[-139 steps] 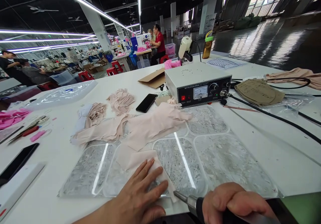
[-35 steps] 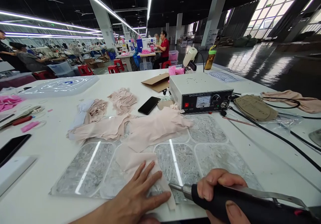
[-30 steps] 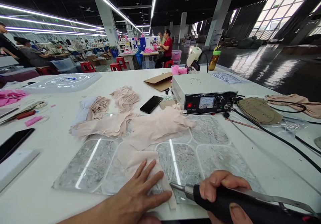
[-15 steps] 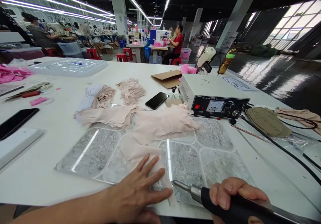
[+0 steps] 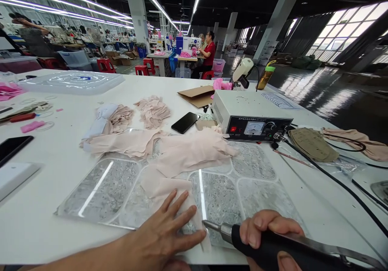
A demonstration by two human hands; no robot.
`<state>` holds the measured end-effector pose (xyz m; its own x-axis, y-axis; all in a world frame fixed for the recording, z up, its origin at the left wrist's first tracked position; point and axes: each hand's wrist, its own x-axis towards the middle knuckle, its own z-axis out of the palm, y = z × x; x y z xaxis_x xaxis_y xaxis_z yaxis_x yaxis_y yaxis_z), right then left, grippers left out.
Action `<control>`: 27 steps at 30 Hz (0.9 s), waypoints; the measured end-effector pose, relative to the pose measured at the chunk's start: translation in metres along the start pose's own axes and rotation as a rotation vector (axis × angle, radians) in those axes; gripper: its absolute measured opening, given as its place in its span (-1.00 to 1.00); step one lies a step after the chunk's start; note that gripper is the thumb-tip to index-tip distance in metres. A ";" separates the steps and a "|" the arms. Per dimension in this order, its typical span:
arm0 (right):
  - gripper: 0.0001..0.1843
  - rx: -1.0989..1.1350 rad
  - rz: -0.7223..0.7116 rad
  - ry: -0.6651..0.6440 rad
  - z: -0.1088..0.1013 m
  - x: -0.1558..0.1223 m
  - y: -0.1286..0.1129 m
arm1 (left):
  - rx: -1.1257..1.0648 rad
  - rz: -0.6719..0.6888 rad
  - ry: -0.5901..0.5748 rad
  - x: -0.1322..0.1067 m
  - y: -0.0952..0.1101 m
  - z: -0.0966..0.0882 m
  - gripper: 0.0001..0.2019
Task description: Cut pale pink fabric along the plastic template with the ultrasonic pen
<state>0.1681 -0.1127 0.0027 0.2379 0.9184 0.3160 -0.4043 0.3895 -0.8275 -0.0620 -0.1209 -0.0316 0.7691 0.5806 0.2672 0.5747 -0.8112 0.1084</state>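
My left hand (image 5: 172, 226) lies flat with fingers spread on a thin beige piece of fabric (image 5: 172, 186), pressing it against a grey marble-patterned sheet (image 5: 103, 194). My right hand (image 5: 266, 234) is wrapped round the black handle of a corded handpiece (image 5: 226, 232) with a narrow metal tip. That tip points left and rests at the fabric's right edge, close to my left little finger. Behind my left hand lies a stack of beige fabric pieces (image 5: 194, 149). Another beige stack (image 5: 121, 143) sits further left.
A control box (image 5: 251, 101) with a dial and lit red switch stands behind the sheet. Its black cable (image 5: 330, 178) runs down the right side. Also on the table are a phone (image 5: 184, 122), brown templates (image 5: 313, 143) and a plastic lid (image 5: 75, 81). People sit at machines beyond.
The whole view has shifted slightly, so things appear further left. My left hand stays on the fabric; the handpiece tip remains at its right edge.
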 end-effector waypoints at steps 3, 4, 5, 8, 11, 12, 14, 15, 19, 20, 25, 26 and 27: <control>-0.90 0.009 -0.092 -0.059 -0.004 0.004 0.008 | -0.013 -0.004 -0.021 -0.001 -0.001 0.000 -0.29; -0.91 0.019 -0.141 -0.089 -0.006 0.006 0.011 | -0.015 -0.003 -0.030 -0.001 -0.001 0.000 -0.29; -0.92 0.025 -0.171 -0.115 -0.007 0.007 0.012 | -0.014 -0.002 -0.038 -0.001 -0.001 0.001 -0.27; -0.93 0.018 -0.093 -0.130 -0.006 0.008 0.011 | -0.003 -0.005 -0.033 -0.002 0.000 0.003 -0.23; -0.93 0.022 -0.019 -0.095 -0.002 0.007 0.005 | 0.005 -0.008 -0.014 -0.001 0.000 0.003 -0.24; -0.93 0.031 -0.026 -0.081 0.000 0.006 0.004 | 0.003 -0.010 -0.016 -0.001 0.000 0.002 -0.26; -0.93 0.037 -0.039 -0.066 0.003 0.005 0.003 | -0.007 -0.008 -0.033 0.000 0.000 0.001 -0.27; -0.93 0.033 -0.038 -0.069 0.004 0.005 0.004 | -0.011 -0.007 -0.044 0.000 0.000 0.000 -0.27; -0.94 0.020 -0.022 -0.108 0.006 0.007 0.007 | -0.010 -0.003 -0.050 0.000 0.000 0.001 -0.25; -0.94 0.017 -0.018 -0.111 0.006 0.008 0.007 | -0.007 -0.005 -0.044 -0.001 0.000 0.002 -0.24; -0.94 -0.005 -0.031 -0.147 0.004 0.011 0.008 | 0.027 -0.001 -0.032 -0.002 0.001 0.009 -0.08; -0.95 -0.008 -0.030 -0.153 0.004 0.012 0.009 | 0.037 0.003 -0.027 -0.002 0.001 0.008 -0.08; -0.95 -0.009 -0.030 -0.155 0.004 0.013 0.010 | 0.047 0.009 -0.023 -0.002 0.001 0.008 -0.09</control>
<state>0.1634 -0.0968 0.0008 0.1107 0.9064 0.4077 -0.3907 0.4169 -0.8207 -0.0606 -0.1220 -0.0391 0.7804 0.5749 0.2459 0.5795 -0.8127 0.0611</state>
